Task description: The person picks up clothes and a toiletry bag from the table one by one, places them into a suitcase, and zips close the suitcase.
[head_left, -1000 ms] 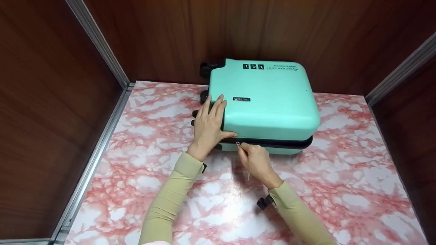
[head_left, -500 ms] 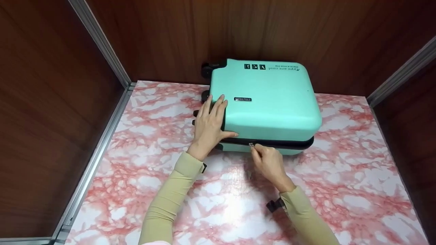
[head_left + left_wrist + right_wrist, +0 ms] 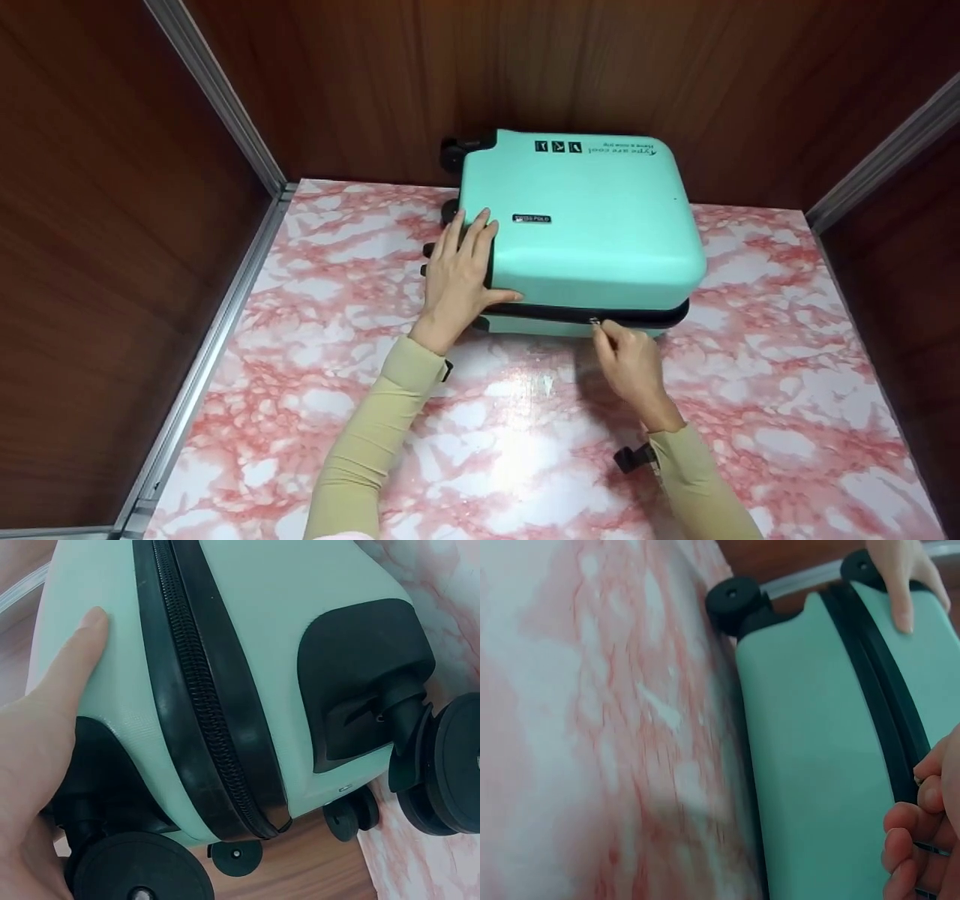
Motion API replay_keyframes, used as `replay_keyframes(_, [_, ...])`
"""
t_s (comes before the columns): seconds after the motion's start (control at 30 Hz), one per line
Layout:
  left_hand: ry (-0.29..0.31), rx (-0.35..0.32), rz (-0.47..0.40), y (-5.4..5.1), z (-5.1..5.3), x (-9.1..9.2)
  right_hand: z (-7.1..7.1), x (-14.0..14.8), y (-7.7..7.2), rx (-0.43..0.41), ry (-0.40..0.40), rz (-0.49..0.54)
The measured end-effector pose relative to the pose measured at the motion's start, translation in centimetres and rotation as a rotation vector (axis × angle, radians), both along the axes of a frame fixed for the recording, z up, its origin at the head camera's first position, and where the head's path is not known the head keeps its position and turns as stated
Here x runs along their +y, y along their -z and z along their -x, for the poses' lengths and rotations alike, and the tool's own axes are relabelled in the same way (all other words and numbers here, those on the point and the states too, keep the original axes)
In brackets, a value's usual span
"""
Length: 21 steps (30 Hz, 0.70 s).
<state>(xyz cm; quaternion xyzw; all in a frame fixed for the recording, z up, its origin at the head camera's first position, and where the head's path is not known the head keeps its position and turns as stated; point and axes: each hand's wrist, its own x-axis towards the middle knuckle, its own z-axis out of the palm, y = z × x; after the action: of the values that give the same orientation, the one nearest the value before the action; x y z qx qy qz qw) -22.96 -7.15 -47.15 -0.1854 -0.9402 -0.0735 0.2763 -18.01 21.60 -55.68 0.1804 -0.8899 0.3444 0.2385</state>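
A mint-green hard-shell suitcase (image 3: 592,217) lies flat, with its wheels toward the left. My left hand (image 3: 456,281) rests on its wheel-end corner, fingers spread over the top shell and thumb along the near side. On the near side, my right hand (image 3: 632,367) pinches the small metal zipper pull (image 3: 595,321) between thumb and fingers, right of the middle of that side. Most of the pull is hidden by those fingertips in the right wrist view. The left wrist view shows meshed zipper teeth (image 3: 196,675) between black bands at the wheel end.
Black wheels (image 3: 459,765) stick out of the suitcase's left end. Beneath it is a pink-and-white marbled surface (image 3: 315,435). Dark wood panels (image 3: 360,82) stand behind and at both sides, with metal strips (image 3: 225,97) in the corners.
My right hand has moved to the right along the near side, drawing the zipper pull with it. The left hand and the suitcase have stayed in place.
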Motion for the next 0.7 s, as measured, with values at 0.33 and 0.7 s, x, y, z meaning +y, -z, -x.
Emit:
replay_keyframes(0.33, [-0.01, -0.034, -0.008, 0.0, -0.1, -0.1, -0.8, 5.0, 0.0, -0.085, 0.144, 0.022])
replay_keyframes(0.7, [0.002, -0.029, -0.015, 0.0, 0.0, -0.2, -0.8, 8.7, -0.2, -0.074, 0.227, -0.008])
